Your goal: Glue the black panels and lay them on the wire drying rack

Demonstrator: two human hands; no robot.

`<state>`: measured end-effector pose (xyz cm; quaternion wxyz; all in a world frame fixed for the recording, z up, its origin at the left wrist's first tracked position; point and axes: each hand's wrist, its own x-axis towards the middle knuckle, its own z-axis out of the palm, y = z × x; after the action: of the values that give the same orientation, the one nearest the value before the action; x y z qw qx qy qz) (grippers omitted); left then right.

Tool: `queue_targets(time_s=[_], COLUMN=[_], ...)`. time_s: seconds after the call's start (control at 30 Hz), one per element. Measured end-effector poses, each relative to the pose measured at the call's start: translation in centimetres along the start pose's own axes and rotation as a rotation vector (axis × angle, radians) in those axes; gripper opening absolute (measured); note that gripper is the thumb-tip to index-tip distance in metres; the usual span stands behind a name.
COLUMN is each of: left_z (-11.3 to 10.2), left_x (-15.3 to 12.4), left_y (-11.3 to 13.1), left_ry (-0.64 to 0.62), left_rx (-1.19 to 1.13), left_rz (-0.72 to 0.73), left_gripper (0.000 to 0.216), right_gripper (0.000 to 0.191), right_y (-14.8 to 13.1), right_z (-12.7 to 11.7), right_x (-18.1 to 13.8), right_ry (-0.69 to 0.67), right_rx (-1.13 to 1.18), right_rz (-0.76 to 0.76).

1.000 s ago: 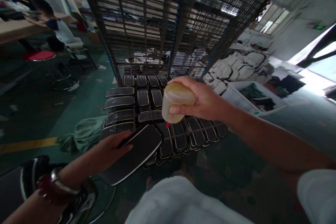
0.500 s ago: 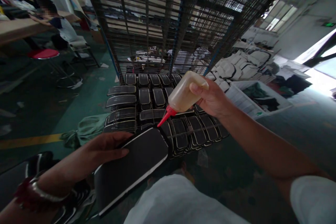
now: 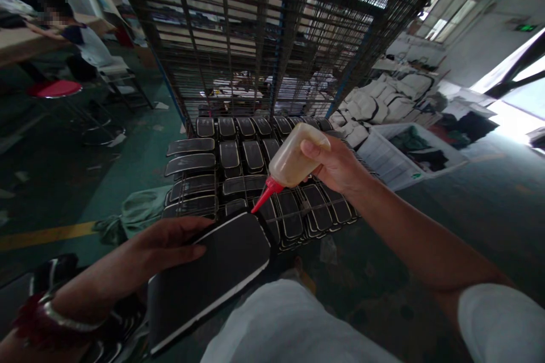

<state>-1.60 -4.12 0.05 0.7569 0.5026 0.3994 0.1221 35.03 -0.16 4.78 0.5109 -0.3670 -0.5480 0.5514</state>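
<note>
My left hand [image 3: 170,241] grips a flat black panel with a white edge [image 3: 213,275], thumb on top, holding it slanted over my lap. My right hand [image 3: 332,164] is wrapped round a squeeze bottle of yellowish glue [image 3: 292,160]. Its red nozzle [image 3: 261,200] points down-left and the tip sits at the panel's far upper edge. Just beyond lies a wire rack tray [image 3: 272,221] covered with several similar black panels in rows.
A tall wire rack [image 3: 255,39] of shelves rises behind the tray. A white crate [image 3: 383,161] with dark cloth and a heap of white bags stand right. A green cloth [image 3: 136,212] lies on the floor left. Another person sits at a bench far left near a red stool [image 3: 55,89].
The bottle tipped from upright-down to slanting, its nozzle swinging left onto the panel's far edge. My left hand drew the panel closer and lower toward my lap.
</note>
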Motion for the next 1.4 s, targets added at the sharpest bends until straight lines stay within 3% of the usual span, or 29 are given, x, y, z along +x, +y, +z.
queue_targets(time_s=[0.3,0.53,0.83,0.97,1.17,1.4], left_z=[-0.3,-0.8,0.0,-0.2,0.7,2.5], left_x=[0.5,0.6,0.4,0.6,1.1,1.5], left_y=[-0.6,-0.5,0.7,0.5,0.5,0.1], left_ry=[0.066,0.039,0.219,0.272,0.443,0.581], left_rx=[0.019,-0.014,-0.068,-0.101,-0.27,-0.431], left_rz=[-0.028,0.011,0.037,0.044,0.037,0.028], left_gripper=[0.049,0.042,0.033,0.041,0.045,0.051], right_gripper=[0.055,0.052,0.046,0.042,0.047,0.055], right_y=[0.7,0.8,0.6,0.7,1.2,2.6], right_z=[-0.3,-0.8,-1.2,-1.5,-1.5,-1.1], right_x=[0.0,-0.2,-1.6,-2.4,-3.0,-2.6], right_ry=[0.033,0.009,0.049,0.062,0.154,0.387], right_rx=[0.019,0.044,0.073,0.083,0.118,0.103], right_rz=[0.001,0.007,0.031,0.034,0.021,-0.028])
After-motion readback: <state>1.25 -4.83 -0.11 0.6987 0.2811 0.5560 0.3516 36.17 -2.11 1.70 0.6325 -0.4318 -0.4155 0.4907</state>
